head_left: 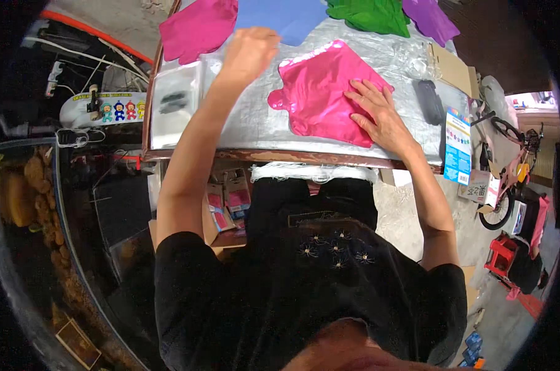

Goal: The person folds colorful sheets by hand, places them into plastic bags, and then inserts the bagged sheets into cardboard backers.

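A shiny pink foil piece (pixel 320 93), looking like a flat, uninflated foil balloon, lies on the silver-covered table (pixel 243 136) in front of me. My right hand (pixel 379 114) rests on its right side, fingers spread flat. Over the table, up and to the left of it, is my left hand (pixel 252 55). Motion blurs its fingers, and whatever they may hold cannot be made out. Behind that hand lies a blue foil piece (pixel 286 18). More foil pieces lie along the far side: a pink one (pixel 199 28), a green one (pixel 373 13) and a purple one (pixel 431 20).
Clear plastic bags (pixel 178 123) lie at the table's left. On the right are a dark oblong case (pixel 428 102), crumpled clear plastic (pixel 410 59), a cardboard box (pixel 450 68) and a blue-and-white package (pixel 457 148) at the edge. A skateboard (pixel 107 108) is left of the table; a bicycle (pixel 509 154) stands right.
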`<state>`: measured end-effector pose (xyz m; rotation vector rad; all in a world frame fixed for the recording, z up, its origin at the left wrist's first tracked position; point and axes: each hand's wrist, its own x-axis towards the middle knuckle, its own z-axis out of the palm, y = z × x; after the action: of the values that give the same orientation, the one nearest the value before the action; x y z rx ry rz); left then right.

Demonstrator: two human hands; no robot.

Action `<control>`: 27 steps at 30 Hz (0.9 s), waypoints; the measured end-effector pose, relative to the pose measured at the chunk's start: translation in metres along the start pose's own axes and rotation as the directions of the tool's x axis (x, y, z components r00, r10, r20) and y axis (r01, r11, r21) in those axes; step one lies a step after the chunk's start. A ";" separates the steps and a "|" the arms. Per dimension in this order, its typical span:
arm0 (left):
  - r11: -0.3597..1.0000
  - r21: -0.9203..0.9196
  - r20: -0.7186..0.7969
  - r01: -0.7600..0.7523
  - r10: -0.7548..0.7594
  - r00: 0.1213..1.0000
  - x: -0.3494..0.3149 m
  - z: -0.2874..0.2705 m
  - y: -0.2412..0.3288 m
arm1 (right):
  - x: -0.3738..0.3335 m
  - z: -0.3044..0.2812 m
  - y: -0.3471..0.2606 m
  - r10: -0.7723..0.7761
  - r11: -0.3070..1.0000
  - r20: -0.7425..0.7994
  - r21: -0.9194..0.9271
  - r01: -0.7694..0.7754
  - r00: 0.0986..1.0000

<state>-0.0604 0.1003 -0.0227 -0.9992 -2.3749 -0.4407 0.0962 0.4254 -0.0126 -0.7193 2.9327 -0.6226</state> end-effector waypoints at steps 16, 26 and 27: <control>0.701 -0.346 0.336 0.624 -0.529 0.780 0.041 0.042 -0.044 | 0.067 -0.027 0.001 -0.036 0.995 -0.182 0.090 0.053 0.983; 0.673 -0.410 0.383 0.616 -0.486 0.785 0.045 0.046 -0.049 | 0.182 0.028 0.018 -0.208 0.976 -0.342 -0.127 0.175 0.916; 0.679 -0.416 0.375 0.605 -0.478 0.794 0.045 0.045 -0.049 | 0.185 0.032 0.018 -0.197 0.975 -0.351 -0.169 0.145 0.916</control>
<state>-0.1380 0.1145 -0.0381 -0.5170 -2.8351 -1.3224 -0.0710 0.3440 -0.0416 -0.9832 3.3080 -0.6298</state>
